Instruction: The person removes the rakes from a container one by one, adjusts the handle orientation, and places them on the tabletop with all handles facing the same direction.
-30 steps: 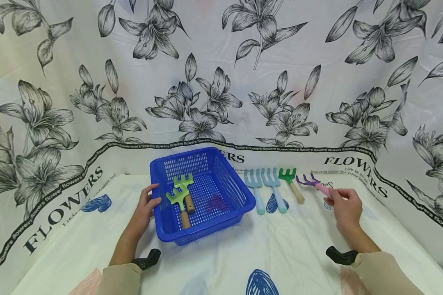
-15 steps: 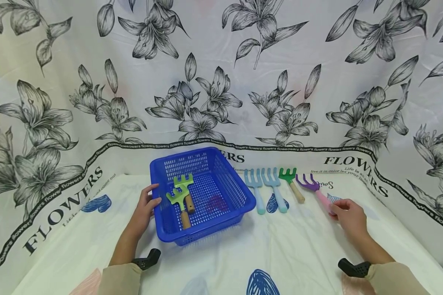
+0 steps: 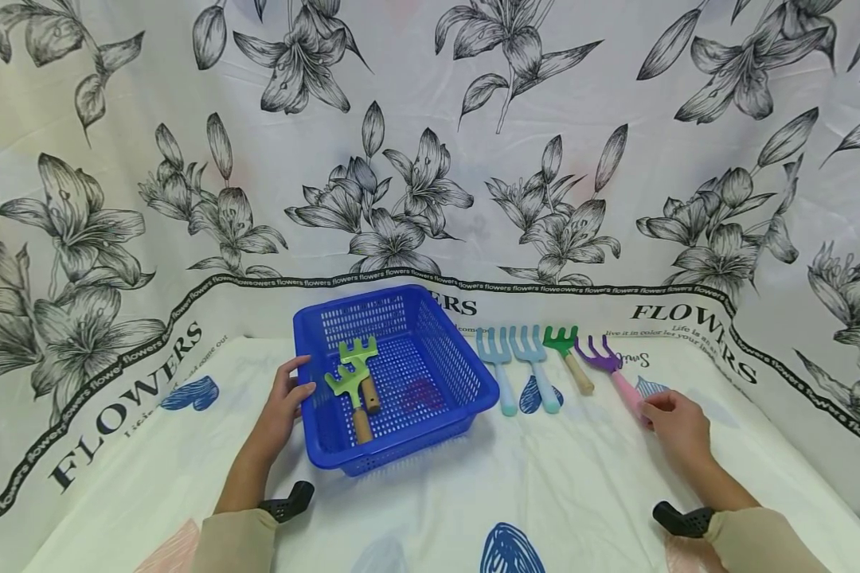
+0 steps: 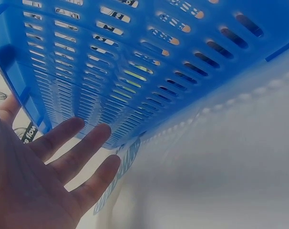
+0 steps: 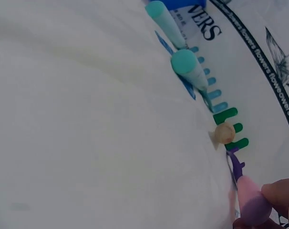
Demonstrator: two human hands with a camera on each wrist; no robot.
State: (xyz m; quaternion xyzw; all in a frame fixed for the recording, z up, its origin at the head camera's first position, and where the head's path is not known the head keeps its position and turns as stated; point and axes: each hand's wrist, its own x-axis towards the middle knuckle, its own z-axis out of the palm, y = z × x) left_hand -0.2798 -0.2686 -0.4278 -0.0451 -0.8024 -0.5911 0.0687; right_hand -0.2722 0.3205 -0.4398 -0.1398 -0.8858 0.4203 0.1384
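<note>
My right hand (image 3: 679, 427) pinches the end of the pink handle of a small purple-tined hand rake (image 3: 625, 387), which lies on the cloth at the right of a row. In the right wrist view, thumb and fingertips close on the rounded handle end (image 5: 255, 208). My left hand (image 3: 281, 404) holds the left rim of a blue plastic basket (image 3: 401, 458). The left wrist view shows several of its fingers (image 4: 82, 155) extended beside the slotted wall. Inside the basket lie two light-green hand rakes with wooden handles, one (image 3: 358, 410) partly over the other (image 3: 369, 391).
Left of the purple rake lie a dark-green rake (image 3: 579, 374) with a wooden handle and two light-blue rakes (image 3: 543, 383) (image 3: 502, 388). A white printed cloth (image 3: 430, 525) covers the table. A flowered curtain (image 3: 430, 87) rises behind.
The purple rake's handle has come down toward me and to the right, so the rake now lies on the cloth. My right hand still pinches its handle end. The left hand stays put.
</note>
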